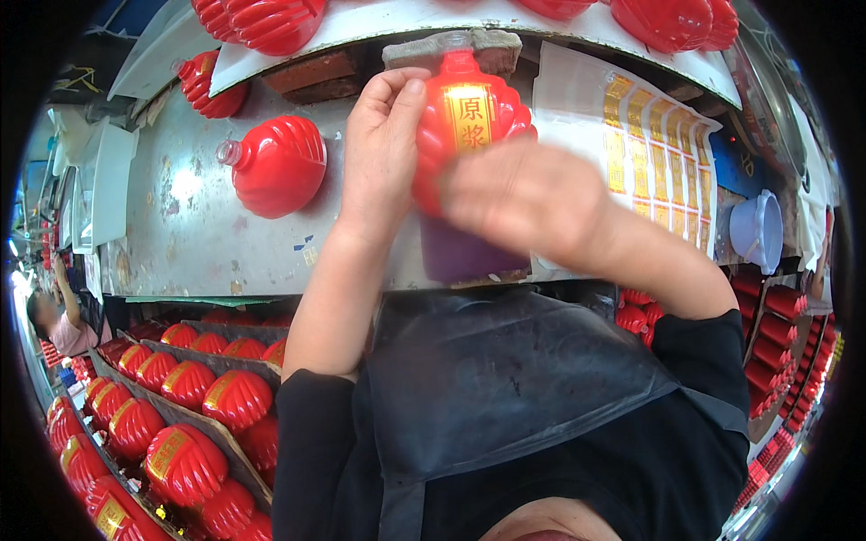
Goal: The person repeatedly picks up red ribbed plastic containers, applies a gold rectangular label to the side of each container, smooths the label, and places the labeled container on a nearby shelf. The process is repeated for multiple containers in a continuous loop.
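Note:
A red, ribbed, shell-shaped bottle (pixel 514 113) with a clear neck lies on the metal bench in front of me. A gold label (pixel 471 117) with dark lettering is on its front. Along its left side, my left hand (pixel 386 131) holds the bottle, thumb and fingers curled near its shoulder. My right hand (pixel 532 194) is over the bottle's lower part, at the label's lower end; motion smears its fingers. Below the bottle, a dark purple pad (pixel 460 252) sits at the bench's front edge. Some of the bottle is hidden behind my hands.
Left on the bench (pixel 189 234) lies another red bottle (pixel 281 167). A sheet of gold labels (pixel 657 153) is at right, beside a pale blue bucket (pixel 758 230). Bricks (pixel 316 77) prop a white shelf (pixel 379 29). Crates of labelled bottles (pixel 188 464) stand lower left; a person (pixel 68 320) is beyond.

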### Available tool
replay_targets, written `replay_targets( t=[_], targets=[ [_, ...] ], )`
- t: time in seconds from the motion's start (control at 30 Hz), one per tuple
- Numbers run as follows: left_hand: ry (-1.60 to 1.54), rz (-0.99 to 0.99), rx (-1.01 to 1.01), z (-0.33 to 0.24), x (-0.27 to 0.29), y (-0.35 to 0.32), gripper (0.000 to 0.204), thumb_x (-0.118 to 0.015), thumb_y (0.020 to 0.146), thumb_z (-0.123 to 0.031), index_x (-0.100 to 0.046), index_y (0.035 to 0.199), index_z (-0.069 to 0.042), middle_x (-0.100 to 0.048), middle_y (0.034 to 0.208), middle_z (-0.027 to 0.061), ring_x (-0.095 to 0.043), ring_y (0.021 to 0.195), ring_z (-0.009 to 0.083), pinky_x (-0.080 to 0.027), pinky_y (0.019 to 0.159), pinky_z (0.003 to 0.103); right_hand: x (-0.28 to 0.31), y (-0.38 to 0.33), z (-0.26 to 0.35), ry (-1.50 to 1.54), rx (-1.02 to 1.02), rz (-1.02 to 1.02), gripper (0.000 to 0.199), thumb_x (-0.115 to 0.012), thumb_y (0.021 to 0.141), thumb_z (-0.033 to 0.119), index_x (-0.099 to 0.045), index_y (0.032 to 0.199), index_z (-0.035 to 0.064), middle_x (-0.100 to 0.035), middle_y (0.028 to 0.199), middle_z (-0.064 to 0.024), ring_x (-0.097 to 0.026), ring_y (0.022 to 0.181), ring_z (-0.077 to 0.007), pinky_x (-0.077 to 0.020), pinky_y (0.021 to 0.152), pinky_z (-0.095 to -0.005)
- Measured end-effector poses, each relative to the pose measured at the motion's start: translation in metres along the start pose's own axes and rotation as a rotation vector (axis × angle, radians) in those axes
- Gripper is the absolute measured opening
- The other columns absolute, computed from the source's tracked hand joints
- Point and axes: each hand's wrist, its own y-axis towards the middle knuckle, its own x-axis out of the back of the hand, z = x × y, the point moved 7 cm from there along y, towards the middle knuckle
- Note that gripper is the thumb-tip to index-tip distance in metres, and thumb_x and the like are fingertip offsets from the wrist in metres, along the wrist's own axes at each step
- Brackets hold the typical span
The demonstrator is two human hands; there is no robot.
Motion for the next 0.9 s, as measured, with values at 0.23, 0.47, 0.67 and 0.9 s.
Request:
replay_targets(
  t=[0.23, 0.47, 0.67, 0.9],
  targets=[
    [-0.055, 0.002, -0.016, -0.002, 0.001, -0.007, 0.023, -0.055, 0.111, -0.016, -0.062, 0.125, 0.001, -0.069, 0.113, 0.0079, -0.068, 0.101, 0.0121, -0.057, 0.092, 0.028, 0.020, -0.013, -0.021, 0.211, -0.325, -0.125, 0.021, -0.076, 0.078, -0.002, -0.073, 0.096, 0.0086, -0.078, 0.097, -0.0107, -0.076, 0.091, -0.0259, -0.0612, 0.076, -0.0360],
    [0.015, 0.050, 0.010, -0.007, 0.005, -0.004, 0.027, -0.053, 0.110, -0.015, -0.059, 0.131, 0.001, -0.067, 0.126, 0.0095, -0.064, 0.116, 0.0146, -0.051, 0.104, 0.032, 0.009, -0.051, 0.017, 0.184, -0.052, 0.040, 0.031, -0.079, 0.071, 0.003, -0.074, 0.101, 0.0042, -0.075, 0.109, -0.0139, -0.075, 0.094, -0.0286, -0.0612, 0.081, -0.0400],
    [0.049, 0.211, 0.077, -0.026, -0.009, -0.002, 0.035, -0.068, 0.105, -0.026, -0.066, 0.128, 0.000, -0.066, 0.119, 0.0034, -0.062, 0.110, 0.0121, -0.050, 0.100, 0.028, 0.018, -0.032, -0.039, 0.177, -0.610, -0.292, 0.031, -0.075, 0.093, -0.001, -0.068, 0.124, 0.0021, -0.075, 0.103, -0.0100, -0.074, 0.091, -0.0179, -0.0596, 0.079, -0.0290],
    [-0.052, 0.192, 0.025, -0.027, -0.013, -0.001, 0.031, -0.064, 0.106, -0.021, -0.068, 0.126, 0.003, -0.071, 0.119, 0.0082, -0.067, 0.108, 0.0131, -0.055, 0.096, 0.030, 0.017, -0.014, -0.047, 0.377, -0.803, -0.304, 0.026, -0.073, 0.091, 0.006, -0.070, 0.117, 0.0032, -0.075, 0.109, -0.0156, -0.075, 0.099, -0.0332, -0.0585, 0.085, -0.0364]
  ],
)
